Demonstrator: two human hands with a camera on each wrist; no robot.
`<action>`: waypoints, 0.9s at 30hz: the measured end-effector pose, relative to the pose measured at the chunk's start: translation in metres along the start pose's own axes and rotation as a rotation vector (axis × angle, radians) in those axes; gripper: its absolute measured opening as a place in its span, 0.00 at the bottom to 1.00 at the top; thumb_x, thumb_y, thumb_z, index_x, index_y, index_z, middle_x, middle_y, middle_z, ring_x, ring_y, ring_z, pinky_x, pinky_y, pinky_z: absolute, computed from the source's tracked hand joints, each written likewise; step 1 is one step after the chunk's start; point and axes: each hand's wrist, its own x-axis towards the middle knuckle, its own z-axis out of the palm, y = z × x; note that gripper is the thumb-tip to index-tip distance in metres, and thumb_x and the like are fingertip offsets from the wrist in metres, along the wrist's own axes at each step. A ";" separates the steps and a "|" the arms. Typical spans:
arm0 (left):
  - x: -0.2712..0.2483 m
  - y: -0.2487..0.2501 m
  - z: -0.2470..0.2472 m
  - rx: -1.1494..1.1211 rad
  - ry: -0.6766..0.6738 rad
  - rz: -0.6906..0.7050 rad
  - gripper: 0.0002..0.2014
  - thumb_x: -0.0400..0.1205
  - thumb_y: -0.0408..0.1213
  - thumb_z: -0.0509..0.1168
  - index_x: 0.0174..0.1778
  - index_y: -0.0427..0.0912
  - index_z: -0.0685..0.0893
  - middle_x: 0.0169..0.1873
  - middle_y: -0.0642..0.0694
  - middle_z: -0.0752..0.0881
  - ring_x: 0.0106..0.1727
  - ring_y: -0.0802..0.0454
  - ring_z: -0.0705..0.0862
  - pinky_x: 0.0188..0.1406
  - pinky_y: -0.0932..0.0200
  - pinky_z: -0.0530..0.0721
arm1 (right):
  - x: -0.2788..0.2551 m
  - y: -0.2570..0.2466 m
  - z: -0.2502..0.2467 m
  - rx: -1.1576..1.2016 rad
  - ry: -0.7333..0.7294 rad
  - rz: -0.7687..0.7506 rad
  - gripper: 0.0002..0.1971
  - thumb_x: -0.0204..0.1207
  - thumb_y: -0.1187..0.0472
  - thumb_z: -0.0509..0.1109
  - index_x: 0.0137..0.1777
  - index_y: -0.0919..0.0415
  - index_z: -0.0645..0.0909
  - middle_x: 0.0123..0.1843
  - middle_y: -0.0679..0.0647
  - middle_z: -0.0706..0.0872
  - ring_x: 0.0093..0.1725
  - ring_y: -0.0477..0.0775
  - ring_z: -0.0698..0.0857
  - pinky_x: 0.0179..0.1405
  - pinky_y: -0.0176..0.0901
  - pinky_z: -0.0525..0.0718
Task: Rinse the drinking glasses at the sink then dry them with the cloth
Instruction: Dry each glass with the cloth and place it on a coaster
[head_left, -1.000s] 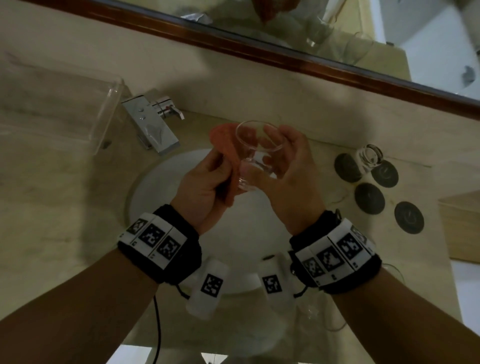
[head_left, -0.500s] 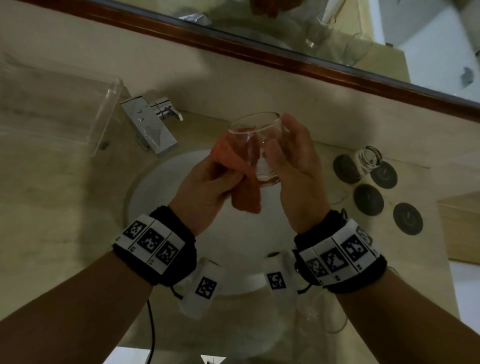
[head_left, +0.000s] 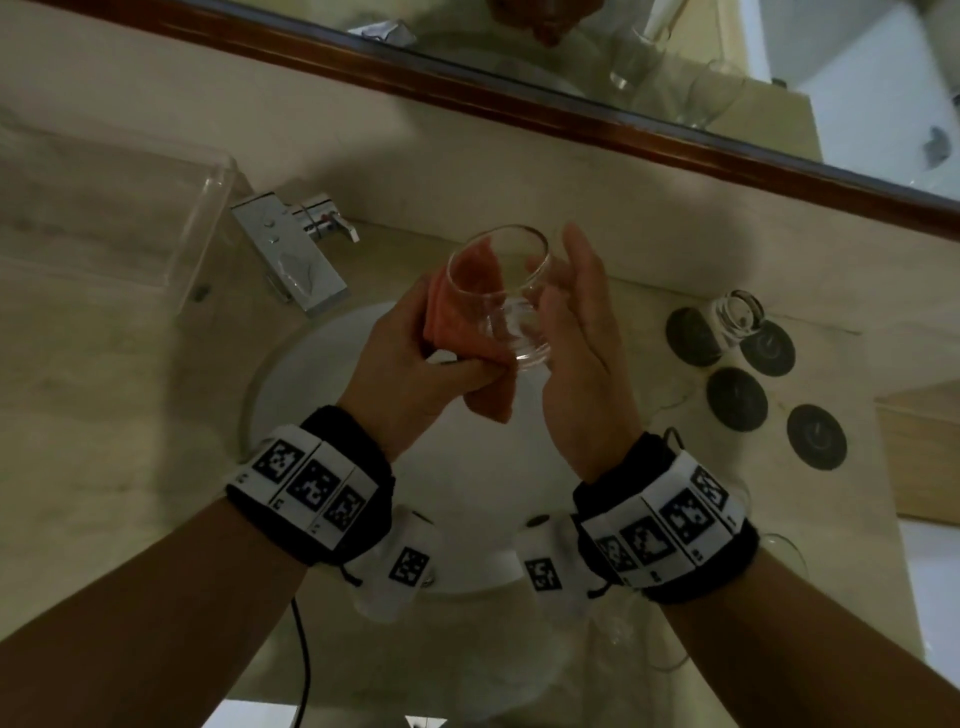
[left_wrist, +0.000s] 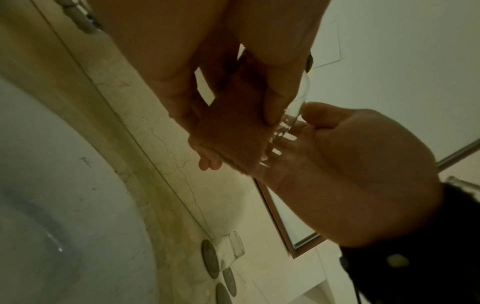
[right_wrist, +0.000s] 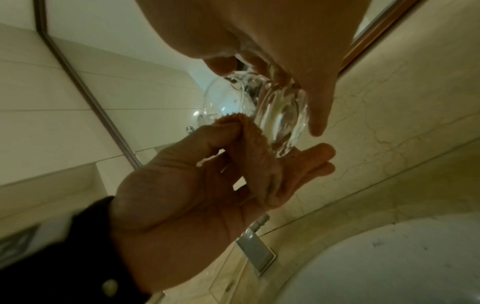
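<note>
A clear drinking glass (head_left: 506, 306) is held tilted above the sink basin (head_left: 322, 384), mouth up and away from me. My right hand (head_left: 558, 304) grips its right side and base, with the forefinger raised off it. My left hand (head_left: 441, 358) pinches an orange cloth (head_left: 454, 325) against the glass's left wall. In the right wrist view the cloth (right_wrist: 255, 153) lies by the thick glass base (right_wrist: 280, 115). The left wrist view shows the cloth (left_wrist: 228, 133) between both hands. A second glass (head_left: 737, 314) stands on a dark coaster at the right.
A chrome tap (head_left: 291, 257) stands behind the basin on the left, beside a clear plastic tray (head_left: 202, 228). Several dark round coasters (head_left: 737, 397) lie on the counter to the right. More clear glassware (head_left: 782, 553) sits near my right wrist. A mirror frame (head_left: 519, 111) runs along the back.
The glass has been turned in my hands and lifted slightly. The cloth moved from behind the glass to its left wall, and my right forefinger came off the glass.
</note>
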 end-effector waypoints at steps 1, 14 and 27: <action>0.000 0.002 -0.001 0.026 0.002 0.010 0.36 0.66 0.35 0.81 0.71 0.39 0.78 0.56 0.42 0.90 0.56 0.44 0.90 0.54 0.49 0.89 | 0.000 -0.001 -0.001 0.050 -0.006 0.022 0.31 0.82 0.47 0.56 0.85 0.50 0.57 0.74 0.46 0.76 0.75 0.49 0.78 0.77 0.58 0.79; 0.008 0.009 0.005 0.297 0.057 0.134 0.38 0.64 0.38 0.85 0.71 0.40 0.81 0.55 0.51 0.90 0.54 0.59 0.88 0.45 0.72 0.83 | 0.015 -0.001 -0.012 0.219 -0.006 0.092 0.12 0.75 0.56 0.68 0.59 0.52 0.82 0.37 0.37 0.89 0.39 0.40 0.90 0.39 0.42 0.88; 0.010 0.009 -0.005 0.334 0.071 0.145 0.32 0.68 0.37 0.84 0.68 0.45 0.84 0.54 0.52 0.91 0.55 0.58 0.89 0.47 0.66 0.87 | 0.006 -0.002 -0.003 -0.028 0.021 -0.045 0.28 0.69 0.49 0.81 0.67 0.49 0.75 0.60 0.43 0.85 0.58 0.41 0.88 0.50 0.38 0.90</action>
